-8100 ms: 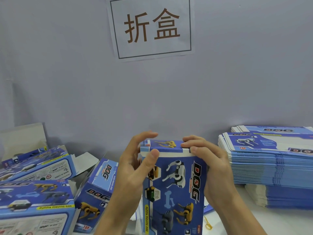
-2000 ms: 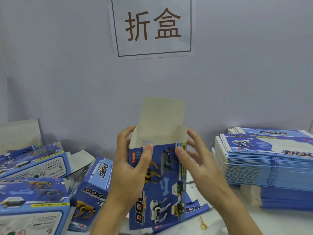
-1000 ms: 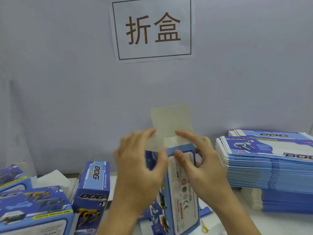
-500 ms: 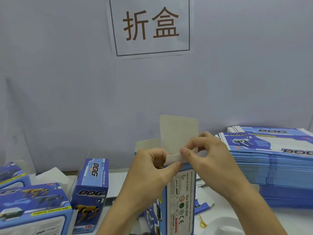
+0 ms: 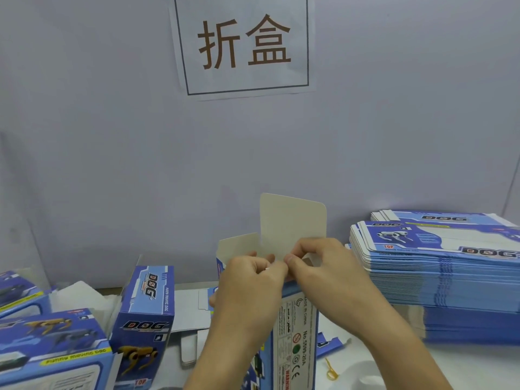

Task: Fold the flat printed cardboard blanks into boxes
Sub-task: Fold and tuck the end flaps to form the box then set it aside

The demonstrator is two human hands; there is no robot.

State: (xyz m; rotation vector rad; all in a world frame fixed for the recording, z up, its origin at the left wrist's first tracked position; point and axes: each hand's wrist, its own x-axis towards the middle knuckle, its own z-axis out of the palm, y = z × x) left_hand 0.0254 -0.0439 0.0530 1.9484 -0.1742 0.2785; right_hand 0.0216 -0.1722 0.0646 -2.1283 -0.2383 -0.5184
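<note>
Both hands meet at the top of the box (image 5: 292, 327), centre near. Left hand (image 5: 247, 294) grips the box's upper left side, fingers curled round it, thumb up at the rim. Right hand (image 5: 326, 277) pinches a small side flap at the top edge, thumb tip touching the left thumb. Box stands upright, open end up, white warning-label side facing the camera; whether its bottom rests on the bench (image 5: 394, 370) is hidden by the arms. Lid flap (image 5: 292, 220) sticks straight up behind the fingers, plain inside facing near. Another flap (image 5: 239, 246) stands up at the far left corner.

Blank stack (image 5: 439, 280) sits right, flat, printed side up, just beside the right wrist. Folded boxes at left: one upright (image 5: 146, 319), more lying at the left edge (image 5: 53, 347). Yellow rubber band (image 5: 331, 372) lies on the bench right of the box. Sign (image 5: 242, 43) hangs on the far wall.
</note>
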